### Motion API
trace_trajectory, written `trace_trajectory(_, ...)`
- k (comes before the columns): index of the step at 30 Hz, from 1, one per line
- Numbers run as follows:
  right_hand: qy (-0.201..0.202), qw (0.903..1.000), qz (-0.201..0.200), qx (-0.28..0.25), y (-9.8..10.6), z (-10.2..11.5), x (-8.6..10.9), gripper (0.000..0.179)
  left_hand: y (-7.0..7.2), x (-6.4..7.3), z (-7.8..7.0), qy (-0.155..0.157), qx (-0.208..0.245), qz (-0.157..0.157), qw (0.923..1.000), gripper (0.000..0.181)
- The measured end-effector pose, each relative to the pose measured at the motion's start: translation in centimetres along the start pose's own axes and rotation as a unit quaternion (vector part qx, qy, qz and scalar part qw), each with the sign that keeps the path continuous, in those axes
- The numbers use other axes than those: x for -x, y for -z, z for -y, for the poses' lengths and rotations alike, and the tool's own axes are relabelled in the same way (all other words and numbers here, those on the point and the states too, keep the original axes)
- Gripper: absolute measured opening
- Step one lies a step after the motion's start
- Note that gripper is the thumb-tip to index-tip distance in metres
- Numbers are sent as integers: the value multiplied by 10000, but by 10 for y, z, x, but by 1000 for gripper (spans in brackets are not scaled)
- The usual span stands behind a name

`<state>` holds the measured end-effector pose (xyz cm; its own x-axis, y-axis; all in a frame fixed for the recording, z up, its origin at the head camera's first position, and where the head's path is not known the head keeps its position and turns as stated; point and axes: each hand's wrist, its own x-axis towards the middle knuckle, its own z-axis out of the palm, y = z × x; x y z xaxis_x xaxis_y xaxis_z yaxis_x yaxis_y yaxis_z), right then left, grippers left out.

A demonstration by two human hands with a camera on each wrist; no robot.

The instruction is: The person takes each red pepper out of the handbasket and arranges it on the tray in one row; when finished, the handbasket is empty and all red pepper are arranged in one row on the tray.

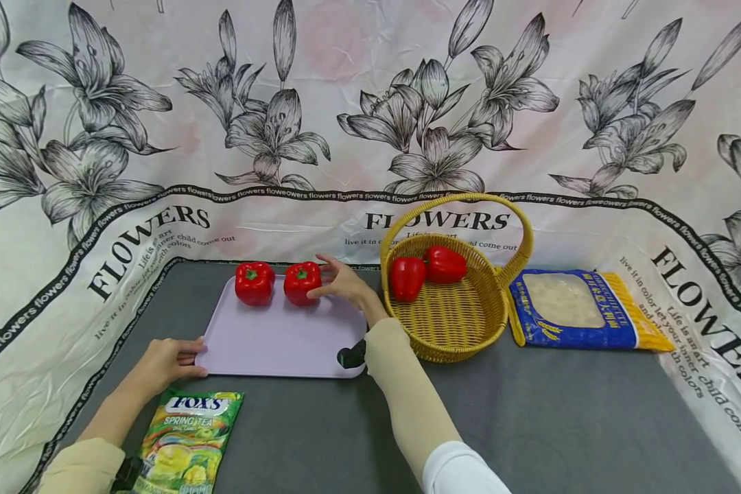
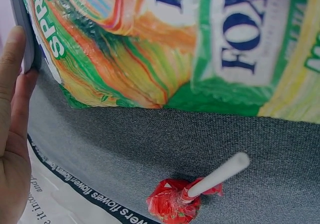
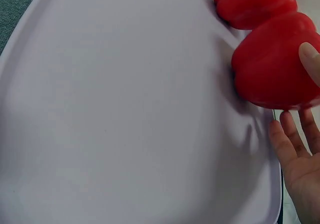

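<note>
- The nearer red pepper to the right hand, here called the right pepper (image 1: 301,287), sits stem up near the middle of the tray's upper edge, left of the frame's centre.
- The right hand (image 1: 346,285) is at its right side, fingers spread and fairly straight, thumb in front; whether it bears any weight I cannot tell.
- The left pepper (image 1: 252,291) stands just beside it, in the tray's upper left corner.
- The pale lilac tray (image 1: 272,350) lies left of centre.
- The left hand (image 1: 169,361) touches the tray's lower left edge with extended fingers; I cannot tell how firmly.
- A green candy bag (image 1: 188,439) lies at lower left; the left wrist view shows a red-wrapped lollipop (image 2: 172,204) near it.
- Right of centre, a yellow woven basket (image 1: 451,353) holds two peppers (image 1: 406,280).
- A blue-and-yellow pasta bag (image 1: 617,333) lies at centre right.
- Flowered fabric (image 1: 321,158) fills the top.
</note>
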<state>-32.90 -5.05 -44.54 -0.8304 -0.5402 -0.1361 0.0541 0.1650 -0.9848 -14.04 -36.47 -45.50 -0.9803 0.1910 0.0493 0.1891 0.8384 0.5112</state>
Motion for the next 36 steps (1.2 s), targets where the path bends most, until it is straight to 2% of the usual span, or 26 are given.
trace_trajectory(8, 17, 9998, -179, 129, -3, 1, 1, 75, 0, 0, 1, 1, 44, -60, 10000, 45)
trace_trajectory(25, 155, 9997, -46, 167, -9, 2, -4, 76, 0, 0, 3, 75, 53, -72, 9999, 45)
trace_trajectory(31, 5, 9999, -84, 96, -12, 3, -4, 76, 1, -1, 4, -28, 88, -120, 9999, 42)
trace_trajectory(36, -58, 10000, -43, 57, -16, 2, -6, 76, 1, 0, 4, 37, 100, -85, 9999, 42)
